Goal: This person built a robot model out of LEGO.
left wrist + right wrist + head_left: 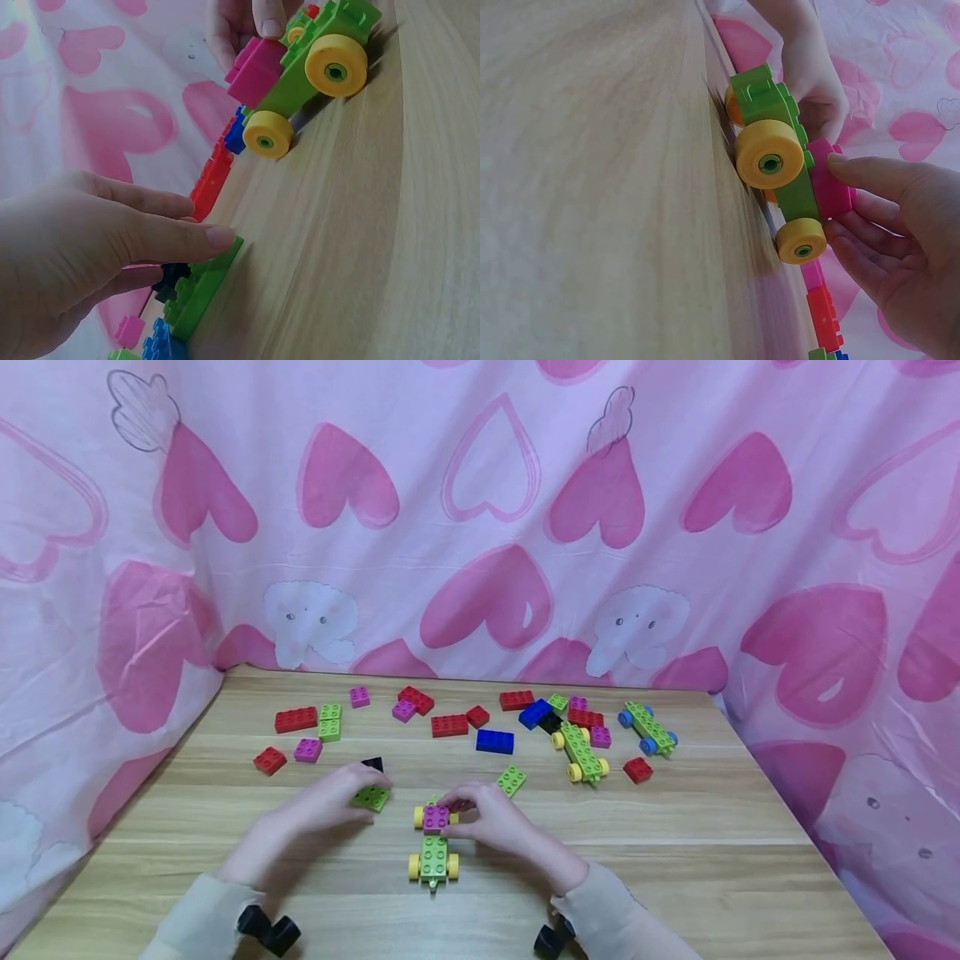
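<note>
The right hand pinches the magenta brick seated on the far end of the green wheeled chassis, which stands on the wooden table near its front edge, just at 9 o'clock of that hand. The left hand lies at 9 o'clock of the car, its straight fingers pressing flat on a loose green plate, touching it without curling round. A likely slip: the chassis rides on yellow wheels, so an off-centre push on the magenta brick could roll the car away or tip it, since nothing else steadies it. The flat plate could also skid under the straight fingers toward the black brick at its 12 o'clock. The head view alone shows the spread of red, blue and magenta bricks and two more wheeled chassis toward 1 o'clock. The right wrist view shows fingertips on the brick's top and side, hidden from above; the left wrist view shows the plate's edge under the fingers.
</note>
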### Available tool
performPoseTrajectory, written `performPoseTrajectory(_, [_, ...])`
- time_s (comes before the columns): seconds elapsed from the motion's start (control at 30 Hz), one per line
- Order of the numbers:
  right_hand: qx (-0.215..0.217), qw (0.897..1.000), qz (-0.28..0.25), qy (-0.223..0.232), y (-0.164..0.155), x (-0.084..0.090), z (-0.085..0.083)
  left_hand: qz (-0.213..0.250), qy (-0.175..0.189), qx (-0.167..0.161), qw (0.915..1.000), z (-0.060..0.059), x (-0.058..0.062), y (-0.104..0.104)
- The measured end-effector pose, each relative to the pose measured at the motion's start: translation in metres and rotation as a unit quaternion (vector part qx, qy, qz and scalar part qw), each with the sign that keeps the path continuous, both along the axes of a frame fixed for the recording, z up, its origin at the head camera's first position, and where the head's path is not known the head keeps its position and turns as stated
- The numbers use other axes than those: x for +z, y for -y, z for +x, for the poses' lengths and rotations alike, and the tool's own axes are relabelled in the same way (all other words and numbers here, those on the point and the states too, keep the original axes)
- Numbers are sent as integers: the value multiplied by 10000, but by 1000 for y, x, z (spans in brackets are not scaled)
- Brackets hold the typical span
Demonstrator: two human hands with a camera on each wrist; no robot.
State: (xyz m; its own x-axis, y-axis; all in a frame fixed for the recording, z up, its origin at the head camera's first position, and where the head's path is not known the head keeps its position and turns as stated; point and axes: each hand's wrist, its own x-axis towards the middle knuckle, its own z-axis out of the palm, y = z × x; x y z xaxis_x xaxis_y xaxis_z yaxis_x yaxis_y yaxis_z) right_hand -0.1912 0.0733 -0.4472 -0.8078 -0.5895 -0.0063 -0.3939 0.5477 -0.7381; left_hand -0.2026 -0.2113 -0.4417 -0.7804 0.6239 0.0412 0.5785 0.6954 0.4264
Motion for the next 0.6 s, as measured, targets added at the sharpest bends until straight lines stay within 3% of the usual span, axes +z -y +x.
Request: performPoseTrajectory(0.6, [25,10000,-5,-34,0,-1,0,-253,-153,167,9994,-2,-7,2])
